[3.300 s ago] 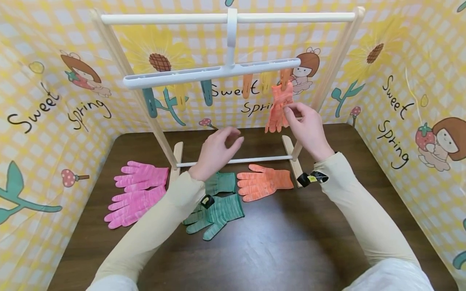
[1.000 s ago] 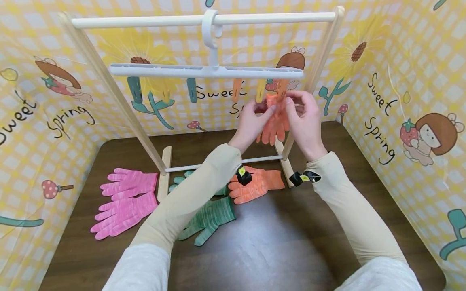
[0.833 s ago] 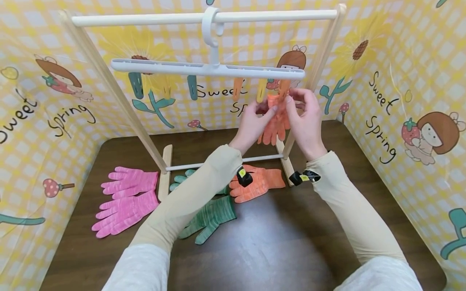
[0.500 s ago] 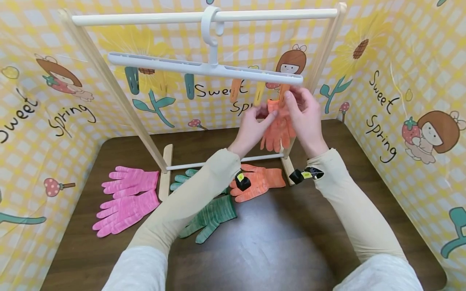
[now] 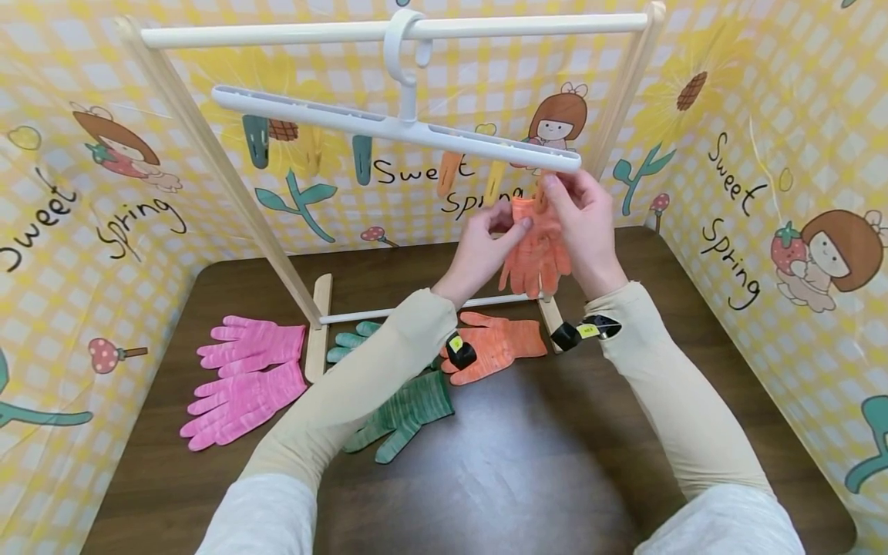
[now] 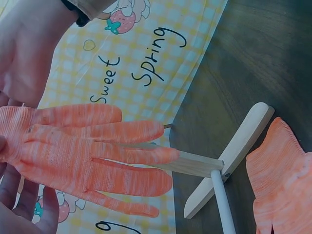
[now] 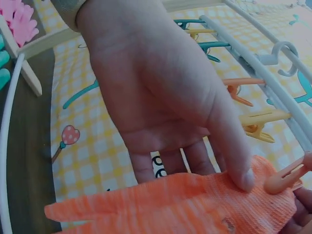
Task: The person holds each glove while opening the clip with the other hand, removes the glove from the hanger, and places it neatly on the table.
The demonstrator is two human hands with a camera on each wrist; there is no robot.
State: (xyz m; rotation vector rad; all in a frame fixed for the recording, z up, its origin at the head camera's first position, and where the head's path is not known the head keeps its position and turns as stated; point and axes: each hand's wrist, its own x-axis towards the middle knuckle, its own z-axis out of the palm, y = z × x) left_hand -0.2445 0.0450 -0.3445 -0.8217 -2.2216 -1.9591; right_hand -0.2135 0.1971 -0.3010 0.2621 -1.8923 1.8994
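My left hand [image 5: 482, 247] pinches the cuff of a small orange glove [image 5: 537, 250], thumb in front and fingers behind. The glove dangles fingers-down below the right end of a white clip hanger [image 5: 326, 112]. In the right wrist view, an orange clip [image 7: 285, 179] lies over the cuff edge, beside the left thumb. My right hand [image 5: 586, 227] pinches this clip just under the hanger's end. The hanger tilts, right end lower. Behind the cuff, the left fingers [image 6: 29, 200] spread in the left wrist view.
A wooden rack with a white top rail [image 5: 277, 35] carries the hanger. Teal, yellow and orange clips, such as a yellow clip [image 5: 495, 181], hang along it. On the table lie pink gloves [image 5: 246, 401], green gloves [image 5: 409, 412], partly under my left arm, and another orange glove [image 5: 513, 343].
My left hand has risen rightward to the hanging glove's cuff. My right hand has moved up to the clip. The hanger's right end has dipped, lowering the glove.
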